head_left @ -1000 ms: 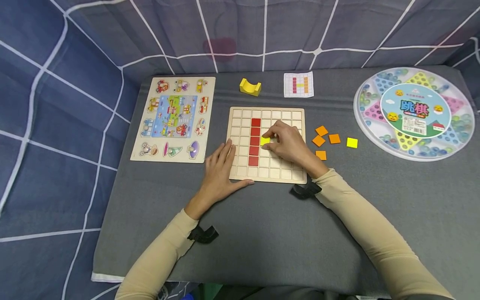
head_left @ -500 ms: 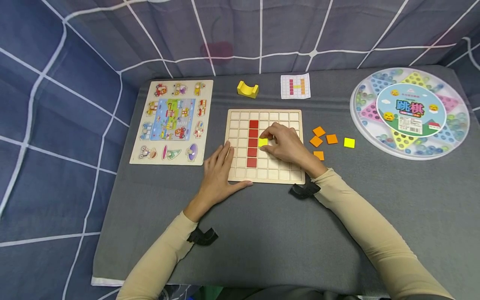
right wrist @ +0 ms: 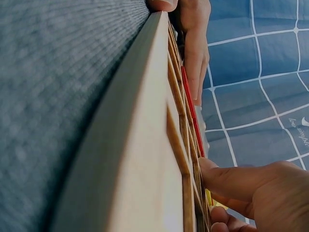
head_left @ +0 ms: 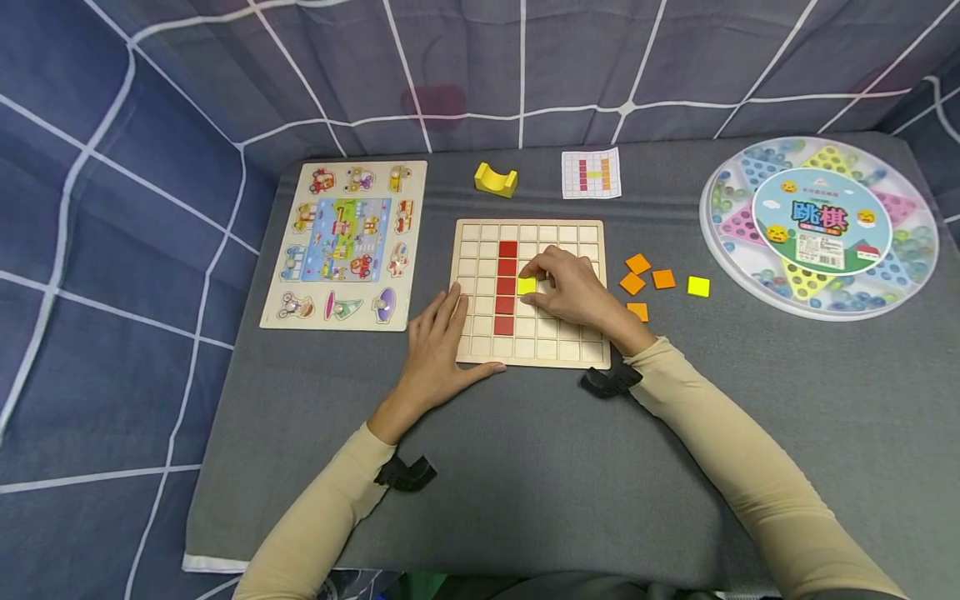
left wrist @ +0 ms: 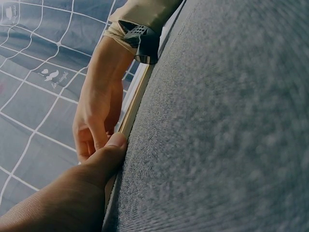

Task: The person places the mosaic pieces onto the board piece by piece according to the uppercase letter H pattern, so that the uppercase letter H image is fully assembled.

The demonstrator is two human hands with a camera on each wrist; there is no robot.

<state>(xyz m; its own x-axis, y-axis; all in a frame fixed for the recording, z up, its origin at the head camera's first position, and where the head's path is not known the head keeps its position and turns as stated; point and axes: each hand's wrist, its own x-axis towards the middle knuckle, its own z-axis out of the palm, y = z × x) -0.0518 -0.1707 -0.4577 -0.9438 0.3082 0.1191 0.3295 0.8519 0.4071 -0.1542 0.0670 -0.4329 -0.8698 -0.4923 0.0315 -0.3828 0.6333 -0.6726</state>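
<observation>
A wooden grid board (head_left: 551,350) lies on the grey table, with a column of several red square tiles (head_left: 505,304) in its cells. My right hand (head_left: 573,287) is over the board's middle, thumb and fingertips pinching a yellow square tile (head_left: 527,286) just right of the red column. In the right wrist view, yellow shows between the thumb and fingers of that hand (right wrist: 270,193). My left hand (head_left: 435,354) rests along the board's left edge, fingers straight, its thumb stretched along the near edge. The left wrist view shows that thumb (left wrist: 113,145) against the board's side.
Several orange tiles (head_left: 663,279) and one yellow tile (head_left: 698,287) lie right of the board. Behind it are a pattern card (head_left: 591,174) and a yellow curved block (head_left: 496,180). A picture puzzle board (head_left: 341,312) lies left, a round marble board game (head_left: 821,225) right.
The head view has shifted slightly. Both hands keep their places on the board, the right one still at the yellow tile.
</observation>
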